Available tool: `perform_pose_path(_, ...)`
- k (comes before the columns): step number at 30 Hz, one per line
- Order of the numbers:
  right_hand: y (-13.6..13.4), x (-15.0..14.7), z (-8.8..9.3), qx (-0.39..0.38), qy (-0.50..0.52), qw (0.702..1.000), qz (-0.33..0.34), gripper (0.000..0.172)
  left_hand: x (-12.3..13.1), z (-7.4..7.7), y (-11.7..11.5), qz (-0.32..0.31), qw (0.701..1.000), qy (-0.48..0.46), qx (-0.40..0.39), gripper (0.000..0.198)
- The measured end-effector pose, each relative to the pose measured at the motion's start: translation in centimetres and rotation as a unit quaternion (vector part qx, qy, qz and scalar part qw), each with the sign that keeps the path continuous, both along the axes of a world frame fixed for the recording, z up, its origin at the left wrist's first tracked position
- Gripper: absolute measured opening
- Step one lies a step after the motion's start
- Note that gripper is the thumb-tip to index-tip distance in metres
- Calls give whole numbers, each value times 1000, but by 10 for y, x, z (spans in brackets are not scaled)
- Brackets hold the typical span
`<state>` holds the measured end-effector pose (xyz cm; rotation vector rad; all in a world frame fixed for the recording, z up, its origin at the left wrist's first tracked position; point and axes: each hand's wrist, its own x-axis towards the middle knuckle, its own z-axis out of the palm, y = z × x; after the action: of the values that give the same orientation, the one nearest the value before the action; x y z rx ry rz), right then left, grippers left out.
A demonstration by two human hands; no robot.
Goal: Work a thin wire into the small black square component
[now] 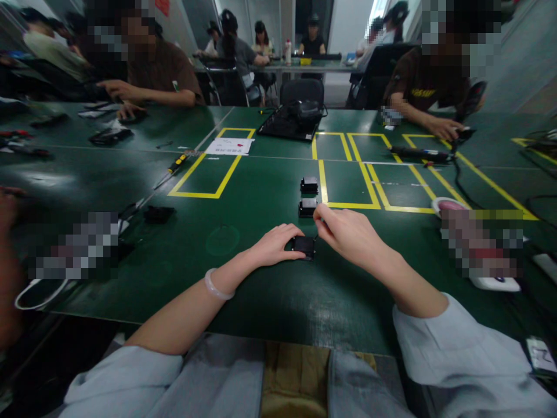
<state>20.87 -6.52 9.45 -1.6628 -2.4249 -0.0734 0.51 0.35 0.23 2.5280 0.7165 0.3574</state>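
Observation:
A small flat black square part [303,247] lies on the green table in front of me. My left hand [278,244] grips it at its left side, thumb on the near edge and fingers on the far edge. At its upper right corner, my right hand [348,229] is closed in a pinch; a thin dark tip shows below the fingers, too small to name. Just beyond stand two similar black block-shaped parts, the nearer one [307,207] close to my right fingertips and the farther one [309,185] behind it.
Yellow tape outlines [350,205] mark the table. A yellow-black screwdriver [177,164] and a paper sheet [230,146] lie to the left. A black tray [287,123] is farther back. A white device [496,283] sits at right. Co-workers sit across the table.

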Motion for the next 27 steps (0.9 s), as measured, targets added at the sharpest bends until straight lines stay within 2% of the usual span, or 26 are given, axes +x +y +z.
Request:
perform_pose_path(4,1,0,0,-19,-34,999,-16,31,0,1,0,1,1000,3,-2,41)
perform_pose_path(15,1,1,1,0,7,1000,-18,23,0,1,1,1,1000,2,-3,42)
perform_pose_path(22,1,2,3,-17,-43,999,-28,31,0,4,-1,2,1000,10,-8,42)
perform_pose_path(27,2,1,3,-14,-36,998,-39,28,0,4,0,-2,1000,6,-10,42)
